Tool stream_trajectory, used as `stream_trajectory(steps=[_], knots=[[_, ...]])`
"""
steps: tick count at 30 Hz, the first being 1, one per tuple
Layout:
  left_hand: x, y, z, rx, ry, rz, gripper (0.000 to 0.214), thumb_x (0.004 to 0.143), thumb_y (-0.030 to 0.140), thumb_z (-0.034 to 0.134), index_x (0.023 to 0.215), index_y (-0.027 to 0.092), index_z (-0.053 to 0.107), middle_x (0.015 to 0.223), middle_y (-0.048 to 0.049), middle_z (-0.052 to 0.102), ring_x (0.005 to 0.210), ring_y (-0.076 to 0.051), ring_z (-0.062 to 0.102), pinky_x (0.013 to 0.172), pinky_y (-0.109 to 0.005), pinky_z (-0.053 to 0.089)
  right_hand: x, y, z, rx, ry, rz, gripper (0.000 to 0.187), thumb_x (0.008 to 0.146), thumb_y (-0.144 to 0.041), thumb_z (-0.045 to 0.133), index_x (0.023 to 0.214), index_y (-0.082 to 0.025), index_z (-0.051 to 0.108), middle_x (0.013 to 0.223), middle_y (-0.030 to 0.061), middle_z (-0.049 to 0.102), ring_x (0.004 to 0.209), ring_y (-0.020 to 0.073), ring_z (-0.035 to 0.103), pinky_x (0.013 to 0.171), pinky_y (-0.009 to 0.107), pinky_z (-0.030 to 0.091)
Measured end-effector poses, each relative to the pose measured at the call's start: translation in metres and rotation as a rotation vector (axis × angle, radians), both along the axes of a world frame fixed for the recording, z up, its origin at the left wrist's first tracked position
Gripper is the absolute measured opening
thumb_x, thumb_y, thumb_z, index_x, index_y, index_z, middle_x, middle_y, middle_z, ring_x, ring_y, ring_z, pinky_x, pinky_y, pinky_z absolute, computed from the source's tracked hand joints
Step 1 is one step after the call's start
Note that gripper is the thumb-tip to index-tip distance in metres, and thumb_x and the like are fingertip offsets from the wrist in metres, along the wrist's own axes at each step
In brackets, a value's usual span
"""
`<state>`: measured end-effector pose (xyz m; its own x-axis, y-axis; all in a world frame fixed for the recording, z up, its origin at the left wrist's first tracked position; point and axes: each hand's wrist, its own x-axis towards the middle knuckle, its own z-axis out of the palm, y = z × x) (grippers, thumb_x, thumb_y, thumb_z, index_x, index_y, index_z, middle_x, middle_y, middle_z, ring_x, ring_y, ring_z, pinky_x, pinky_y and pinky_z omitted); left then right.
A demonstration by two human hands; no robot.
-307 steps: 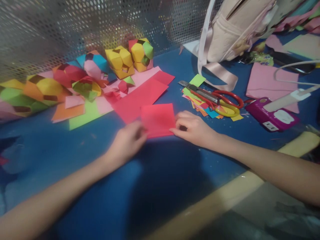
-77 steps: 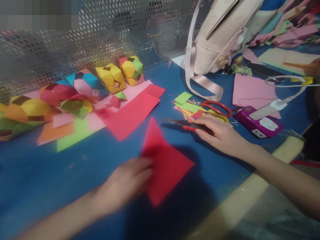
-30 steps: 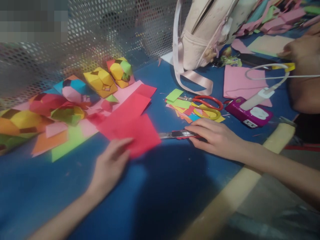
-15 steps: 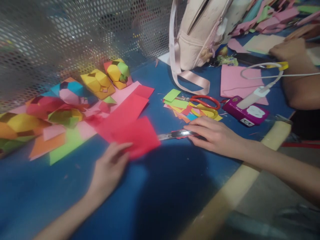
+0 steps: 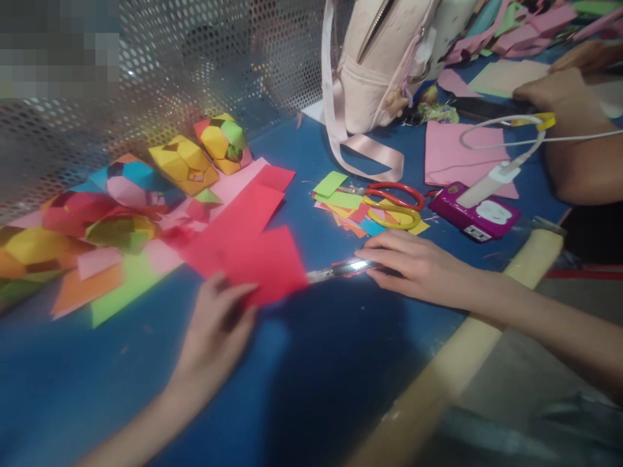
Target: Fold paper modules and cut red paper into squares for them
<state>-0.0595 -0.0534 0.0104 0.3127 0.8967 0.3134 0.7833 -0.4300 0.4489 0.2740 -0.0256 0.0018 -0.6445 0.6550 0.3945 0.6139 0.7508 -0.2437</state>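
Note:
A folded red paper sheet (image 5: 265, 263) lies on the blue table (image 5: 311, 363). My left hand (image 5: 219, 331) rests on its near left corner with fingers stretched flat, pinning it down. My right hand (image 5: 413, 266) grips a utility knife (image 5: 343, 268) lying low over the table. The knife's metal blade points left and reaches the right edge of the red sheet. A longer red strip (image 5: 238, 217) lies just behind the sheet.
Folded paper shapes (image 5: 185, 162) and coloured sheets crowd the back left against a perforated metal wall (image 5: 170, 71). Red scissors (image 5: 394, 198) on paper scraps, a magenta device (image 5: 474, 217) with white cable, a beige bag (image 5: 384, 58) and another person's arm (image 5: 579, 149) are at right.
My right hand picked up the knife from beside the scissors and brought its blade to the red sheet's right edge. My left hand turned the sheet and now holds it flat.

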Motion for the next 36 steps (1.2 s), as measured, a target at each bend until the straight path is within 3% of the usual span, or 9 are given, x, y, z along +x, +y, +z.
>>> stream_trajectory(steps=[2,4,6,10,13,16,21,36], knots=[[-0.002,0.002,0.005,0.061,0.039,-0.003,0.024,0.089,0.026,0.055,0.112,0.022,0.059,0.136,-0.0146,0.044,0.127,-0.032,0.046,0.098,-0.052,0.048,0.0,0.001,-0.001,-0.001,0.006,-0.007,0.026,0.094,-0.023,0.046,0.108,-0.011,0.065,0.099,0.0142,0.066,0.09,0.0231,0.062,0.075,0.039,0.054],[-0.004,0.008,0.012,0.101,0.067,-0.058,0.025,0.09,0.022,0.054,0.115,0.022,0.057,0.145,-0.014,0.04,0.134,-0.032,0.04,0.104,-0.054,0.043,0.0,0.002,-0.002,0.007,0.007,-0.011,0.026,0.094,-0.024,0.046,0.108,-0.012,0.065,0.099,0.0137,0.067,0.09,0.023,0.062,0.075,0.039,0.055],[-0.007,0.019,0.019,0.131,0.124,-0.207,0.027,0.091,0.017,0.051,0.116,0.024,0.056,0.143,-0.0111,0.046,0.135,-0.03,0.04,0.108,-0.051,0.041,0.001,0.003,-0.002,0.017,0.008,-0.006,0.026,0.094,-0.024,0.047,0.11,-0.012,0.064,0.1,0.0133,0.067,0.091,0.0232,0.063,0.076,0.04,0.055],[-0.003,0.05,0.023,0.196,0.243,-0.631,0.034,0.094,0.013,0.042,0.125,0.022,0.054,0.136,-0.0095,0.056,0.138,-0.025,0.037,0.112,-0.05,0.036,0.002,0.003,-0.002,0.03,0.003,0.013,0.026,0.094,-0.024,0.048,0.11,-0.012,0.064,0.102,0.0138,0.067,0.093,0.0238,0.063,0.077,0.04,0.055],[0.008,0.072,0.015,0.209,0.287,-0.782,0.034,0.095,0.014,0.041,0.126,0.019,0.054,0.136,-0.0112,0.056,0.139,-0.026,0.035,0.112,-0.052,0.035,0.001,0.002,-0.001,0.03,-0.007,0.005,0.026,0.094,-0.024,0.047,0.109,-0.011,0.064,0.102,0.0145,0.067,0.093,0.024,0.063,0.077,0.039,0.054],[0.018,0.084,0.001,0.229,0.305,-0.825,0.034,0.094,0.015,0.045,0.126,0.015,0.054,0.136,-0.014,0.056,0.139,-0.028,0.035,0.11,-0.054,0.037,0.0,0.002,-0.001,0.03,-0.017,0.006,0.025,0.094,-0.023,0.047,0.108,-0.011,0.064,0.103,0.0148,0.067,0.093,0.0244,0.063,0.077,0.039,0.054],[0.019,0.085,-0.015,0.206,0.273,-0.844,0.039,0.094,0.011,0.045,0.133,0.016,0.048,0.137,-0.0149,0.054,0.138,-0.024,0.037,0.11,-0.052,0.039,0.002,0.004,-0.004,0.02,-0.016,0.022,0.026,0.095,-0.027,0.049,0.109,-0.012,0.064,0.101,0.0144,0.066,0.092,0.0243,0.062,0.075,0.039,0.053],[0.017,0.084,-0.016,0.117,0.23,-0.833,0.042,0.094,0.013,0.044,0.136,0.02,0.046,0.139,-0.0134,0.052,0.139,-0.024,0.033,0.112,-0.053,0.035,-0.002,-0.016,0.004,-0.242,0.17,0.005,0.023,0.093,-0.02,0.051,0.112,-0.018,0.063,0.098,0.0105,0.065,0.09,0.0206,0.058,0.076,0.037,0.05]])
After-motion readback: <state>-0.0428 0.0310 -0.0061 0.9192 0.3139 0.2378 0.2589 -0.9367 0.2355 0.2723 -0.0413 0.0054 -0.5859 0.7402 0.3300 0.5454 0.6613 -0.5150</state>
